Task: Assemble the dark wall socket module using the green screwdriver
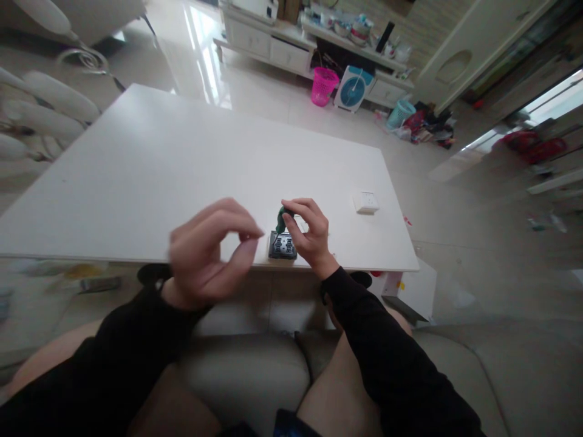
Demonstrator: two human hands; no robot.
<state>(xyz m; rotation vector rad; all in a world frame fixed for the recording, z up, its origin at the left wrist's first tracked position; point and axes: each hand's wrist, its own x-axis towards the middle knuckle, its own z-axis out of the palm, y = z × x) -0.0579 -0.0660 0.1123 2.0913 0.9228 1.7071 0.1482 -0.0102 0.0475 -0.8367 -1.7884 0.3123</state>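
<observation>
My right hand [312, 233] grips the green handle of a small screwdriver [280, 221] between thumb and fingers. Its shaft points down at a dark wall-socket module [282, 245] lying near the table's front edge; whether the tip touches it I cannot tell. To the left, my left hand [214, 249] is raised above the table edge, thumb and forefinger pinched together. Anything between those fingertips is too small to make out. A white wall socket [366, 202] sits apart on the right side of the table.
The white table [204, 158] stretches out ahead of me, and a sofa [246, 364] is beneath me. White chairs [50, 97] stand at the left. Across the floor are a pink basket [323, 86], a blue-and-white fan [353, 89] and a low cabinet [250, 37].
</observation>
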